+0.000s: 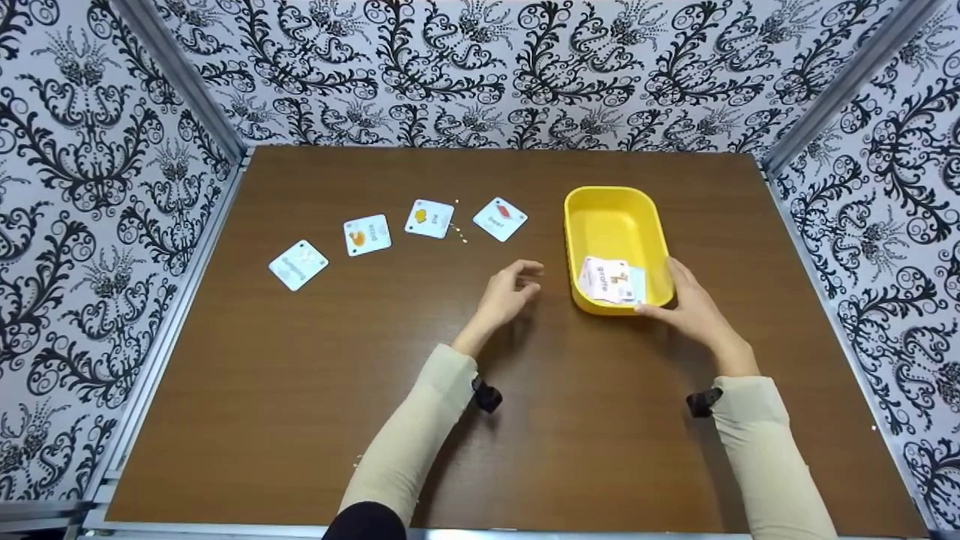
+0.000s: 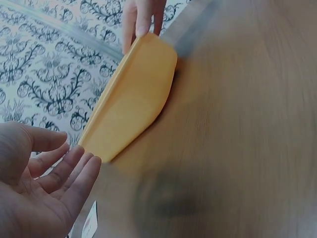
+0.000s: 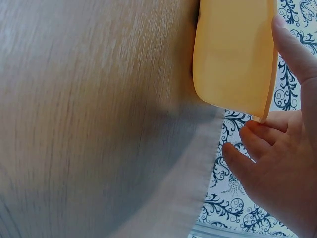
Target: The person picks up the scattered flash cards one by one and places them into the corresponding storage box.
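A yellow plastic tray (image 1: 616, 217) sits on the table toward the right, slightly tilted in both wrist views. My right hand (image 1: 694, 307) grips its near right corner, with the thumb at the near rim and the fingers along the right side. Inside the tray's near end lies a small pile of picture cards, a giraffe card (image 1: 609, 279) on top. My left hand (image 1: 506, 295) hovers left of the tray, fingers loosely bent and holding nothing. In the left wrist view those fingers (image 2: 74, 186) overlap the tray's near end.
Several picture cards lie in a loose row left of the tray: a beef card (image 1: 500, 219), a pie card (image 1: 429, 218), a pizza card (image 1: 367, 235) and a dumpling card (image 1: 298, 265). Patterned walls (image 1: 480, 75) close off the brown table (image 1: 300, 420) at the back and sides.
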Available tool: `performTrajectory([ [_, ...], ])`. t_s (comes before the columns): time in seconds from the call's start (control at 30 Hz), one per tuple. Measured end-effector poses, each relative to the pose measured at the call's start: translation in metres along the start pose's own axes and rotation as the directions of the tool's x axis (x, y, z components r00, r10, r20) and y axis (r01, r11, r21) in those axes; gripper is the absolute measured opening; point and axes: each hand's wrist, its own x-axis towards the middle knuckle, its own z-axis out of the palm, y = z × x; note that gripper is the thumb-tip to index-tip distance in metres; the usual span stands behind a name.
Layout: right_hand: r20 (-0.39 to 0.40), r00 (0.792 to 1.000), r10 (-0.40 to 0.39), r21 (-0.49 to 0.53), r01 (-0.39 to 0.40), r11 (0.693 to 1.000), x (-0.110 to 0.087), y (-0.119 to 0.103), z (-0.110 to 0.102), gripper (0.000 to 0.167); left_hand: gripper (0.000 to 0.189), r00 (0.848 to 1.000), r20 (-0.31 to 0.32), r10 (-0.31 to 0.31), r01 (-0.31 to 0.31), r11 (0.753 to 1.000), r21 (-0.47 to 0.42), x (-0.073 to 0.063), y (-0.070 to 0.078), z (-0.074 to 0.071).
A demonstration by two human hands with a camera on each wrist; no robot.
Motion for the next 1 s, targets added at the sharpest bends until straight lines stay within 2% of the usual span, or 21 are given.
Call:
performTrajectory([
  [0.23,-0.007,1.0,-0.011,-0.019,0.011,1.0,0.002,-0.001,0.001,0.113,0.033,0.998,-0.056,-0.006,0.005,1.0,-0.023,-0.005,-0.012,-0.026],
  [0.5,0.002,1.0,0.009,-0.011,-0.009,1.0,0.001,0.0,0.0,0.116,0.032,0.989,-0.15,-0.011,0.003,0.999,-0.05,-0.014,-0.025,-0.067],
  [0.7,0.007,1.0,0.011,-0.002,-0.011,1.0,-0.001,-0.001,-0.001,0.116,0.032,0.971,-0.235,-0.035,0.029,0.999,-0.029,-0.025,-0.036,-0.104],
  [1.0,0.012,1.0,0.013,-0.01,-0.013,1.0,-0.001,-0.005,-0.001,0.117,0.032,0.935,-0.343,-0.094,0.097,0.995,-0.01,-0.04,-0.056,-0.16],
])
